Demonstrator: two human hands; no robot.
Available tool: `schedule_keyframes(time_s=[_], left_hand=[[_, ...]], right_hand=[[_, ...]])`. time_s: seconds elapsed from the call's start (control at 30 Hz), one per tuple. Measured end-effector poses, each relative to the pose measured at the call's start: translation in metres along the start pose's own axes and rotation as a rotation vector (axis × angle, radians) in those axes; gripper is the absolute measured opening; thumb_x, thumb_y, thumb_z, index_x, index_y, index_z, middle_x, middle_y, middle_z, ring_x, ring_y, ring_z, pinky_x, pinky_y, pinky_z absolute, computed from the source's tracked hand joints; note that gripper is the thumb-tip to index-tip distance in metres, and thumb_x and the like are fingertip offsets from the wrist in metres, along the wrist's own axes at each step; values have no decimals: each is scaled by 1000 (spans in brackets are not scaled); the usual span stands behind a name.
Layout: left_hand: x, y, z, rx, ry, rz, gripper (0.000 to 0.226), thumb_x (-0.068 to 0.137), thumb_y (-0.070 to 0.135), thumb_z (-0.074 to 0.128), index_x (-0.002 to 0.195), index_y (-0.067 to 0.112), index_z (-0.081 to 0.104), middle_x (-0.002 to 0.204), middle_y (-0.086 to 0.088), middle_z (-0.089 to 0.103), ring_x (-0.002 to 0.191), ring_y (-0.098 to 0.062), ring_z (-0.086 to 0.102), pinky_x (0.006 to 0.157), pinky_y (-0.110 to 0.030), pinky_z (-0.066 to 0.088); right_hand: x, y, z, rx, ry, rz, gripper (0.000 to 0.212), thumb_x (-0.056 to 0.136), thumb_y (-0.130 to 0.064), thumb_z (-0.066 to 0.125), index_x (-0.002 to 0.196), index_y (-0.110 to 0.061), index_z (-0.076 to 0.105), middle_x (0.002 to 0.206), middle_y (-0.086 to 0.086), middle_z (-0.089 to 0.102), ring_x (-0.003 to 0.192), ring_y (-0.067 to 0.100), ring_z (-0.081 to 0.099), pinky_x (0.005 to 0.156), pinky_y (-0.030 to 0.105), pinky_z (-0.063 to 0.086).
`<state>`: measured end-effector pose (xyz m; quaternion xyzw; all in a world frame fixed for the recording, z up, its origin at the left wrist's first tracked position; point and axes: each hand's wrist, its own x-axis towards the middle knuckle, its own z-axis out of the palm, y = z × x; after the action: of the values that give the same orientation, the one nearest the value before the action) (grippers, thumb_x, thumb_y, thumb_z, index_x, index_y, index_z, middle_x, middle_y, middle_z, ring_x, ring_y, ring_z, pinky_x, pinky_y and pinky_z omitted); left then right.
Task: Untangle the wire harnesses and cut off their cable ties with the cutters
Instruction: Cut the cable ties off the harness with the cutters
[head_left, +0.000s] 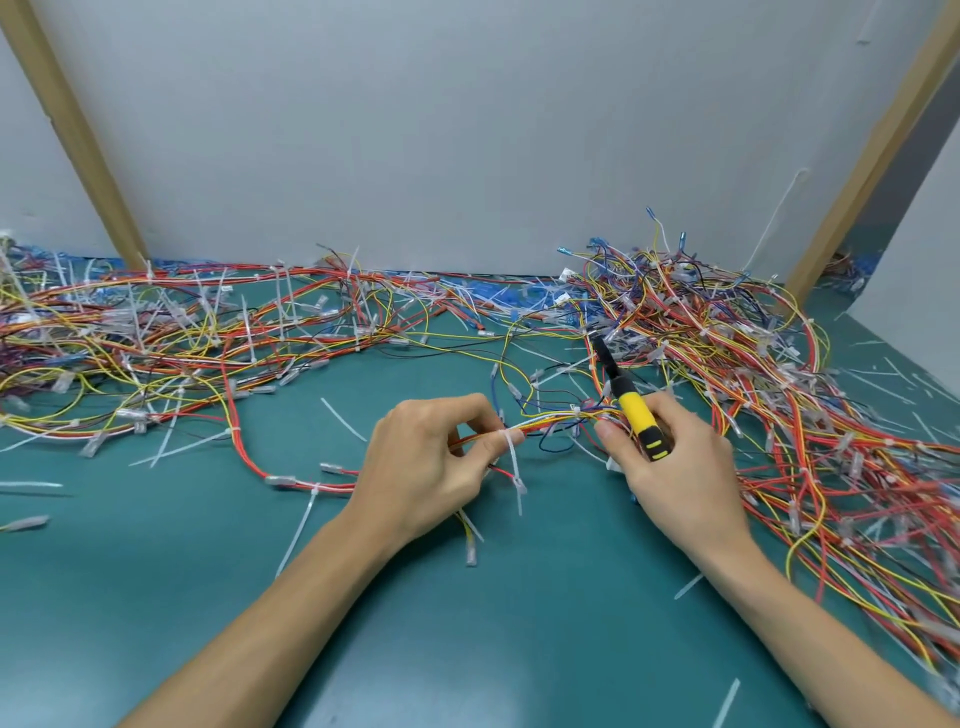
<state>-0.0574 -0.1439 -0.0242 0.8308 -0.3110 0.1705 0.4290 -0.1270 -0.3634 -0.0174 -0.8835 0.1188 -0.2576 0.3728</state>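
Evidently light and limp, the wire harness (561, 418) wants holding close beside its stiff white cable tie (511, 448), where the curled fingers (447, 408) of the left hand (426, 460) pinch it, while further right of the tie the right hand (675, 467) grips wires and the yellow cutters (638, 411) together.

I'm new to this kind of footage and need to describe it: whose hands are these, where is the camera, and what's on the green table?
There is no machine. One camera, worn on a person's head, looks down at their own bare hands. The left hand pinches a bundle of coloured wires by a white cable tie. The right hand grips yellow-handled cutters, tip pointing away. On the green table tangled wire harnesses lie in a left heap and a right heap, among loose cut ties.
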Motion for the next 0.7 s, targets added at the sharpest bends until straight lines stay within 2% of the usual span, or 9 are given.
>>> schedule_keyframes(time_s=[0.13,0.23,0.33,0.37,0.4,0.47,0.6,0.63,0.7], left_hand=[[3,-5,-2,-68,-67,-101,37,90,53,56,64,27,60,55,7,58,48,-12,45,54,-34,41],[5,-5,-4,-127,-144,-175,46,93,52,50,62,19,59,57,-1,60,54,-24,54,61,-41,47],[7,-7,-2,-146,-159,-233,45,94,51,57,62,19,60,59,1,64,62,-25,62,66,-44,54],[6,-9,-2,-140,-164,-239,38,92,47,63,65,21,63,62,4,67,63,-23,64,67,-43,54],[6,-11,-2,-129,-178,-232,28,90,42,69,69,24,66,66,8,70,65,-19,65,68,-39,54],[5,-14,-3,-99,-214,-201,11,87,33,74,79,32,68,76,15,73,66,-9,65,67,-31,52],[3,-15,-7,-115,-201,-148,5,90,24,73,88,28,72,76,15,74,66,0,65,64,-13,46],[3,-14,-7,-119,-179,-141,5,91,24,72,87,27,74,74,16,74,65,-1,66,64,-13,46],[2,-13,-7,-88,-129,-134,8,93,28,69,86,27,74,73,18,73,66,-5,67,64,-22,50]], right_hand=[[-2,2,1,-42,1,-52,29,86,-44,72,80,-20,56,60,2,59,65,15,52,62,25,41],[-4,1,2,-66,-3,-73,29,86,-44,73,80,-22,55,58,-2,56,66,13,52,60,22,39],[-3,1,3,-81,1,-71,27,87,-44,72,80,-23,55,60,-10,60,63,11,54,56,21,39],[-2,2,3,-91,4,-60,26,88,-43,71,81,-23,56,60,-8,62,62,13,55,60,28,44],[-2,3,3,-104,12,-46,26,88,-43,72,82,-23,56,61,-5,62,61,14,55,62,36,46],[0,4,3,-129,36,-23,25,89,-42,72,84,-22,57,61,-3,59,63,23,55,62,41,46],[0,4,1,-171,46,4,27,89,-46,70,83,-25,54,62,-4,56,67,29,56,61,43,47],[-1,4,0,-190,48,0,28,88,-48,69,83,-26,54,64,-4,57,68,30,56,61,42,47],[-2,3,-2,-269,92,-53,30,86,-55,68,87,-28,55,77,-6,59,75,27,58,59,37,43]])
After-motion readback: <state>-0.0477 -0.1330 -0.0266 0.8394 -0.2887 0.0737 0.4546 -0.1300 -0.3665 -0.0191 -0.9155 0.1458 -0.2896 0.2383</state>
